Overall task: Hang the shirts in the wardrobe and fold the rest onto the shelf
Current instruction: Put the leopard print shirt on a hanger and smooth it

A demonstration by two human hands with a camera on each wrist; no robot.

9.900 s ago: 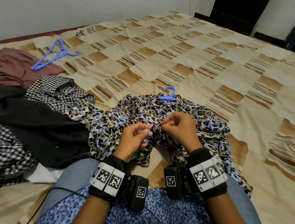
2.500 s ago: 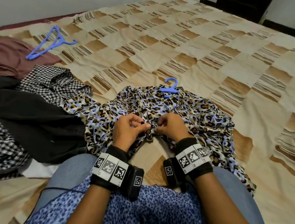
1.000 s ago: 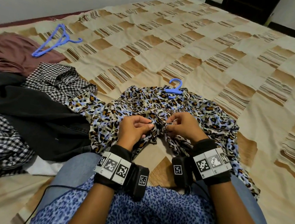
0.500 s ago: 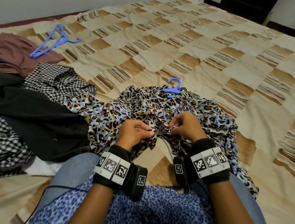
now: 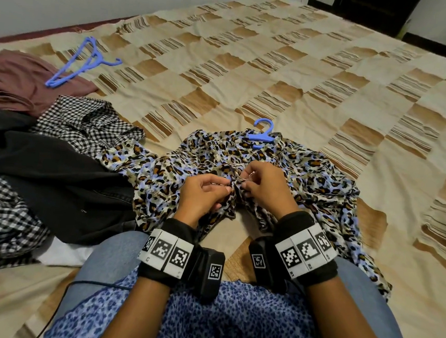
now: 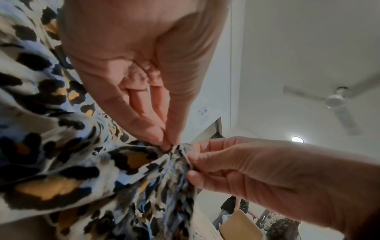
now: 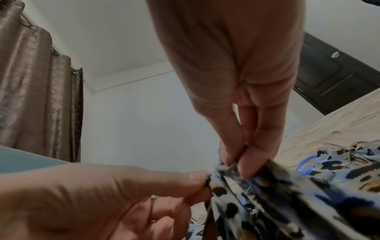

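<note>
A leopard-print shirt [image 5: 309, 170] in blue, tan and black lies on the bed before me, on a blue hanger [image 5: 262, 134] whose hook pokes out at the collar. My left hand [image 5: 206, 191] pinches the shirt's front edge between thumb and fingertips. My right hand [image 5: 261, 182] pinches the facing edge, and the two hands meet at the middle of the shirt. The left wrist view shows the left hand [image 6: 164, 142] and the shirt fabric [image 6: 82, 162] bunched at the pinch. The right wrist view shows the right hand [image 7: 238, 164] gripping the cloth [image 7: 287, 194].
A pile of clothes lies at the left: a black-and-white checked shirt [image 5: 86, 126], a black garment [image 5: 55, 182], a maroon garment [image 5: 15, 80]. Spare blue hangers [image 5: 78, 61] rest by the maroon one. The patterned bedspread [image 5: 278, 66] stretches ahead and right.
Both hands stay at the shirt's front opening, working along it with small shifts of the fingers. The shirt and hanger lie where they were.
</note>
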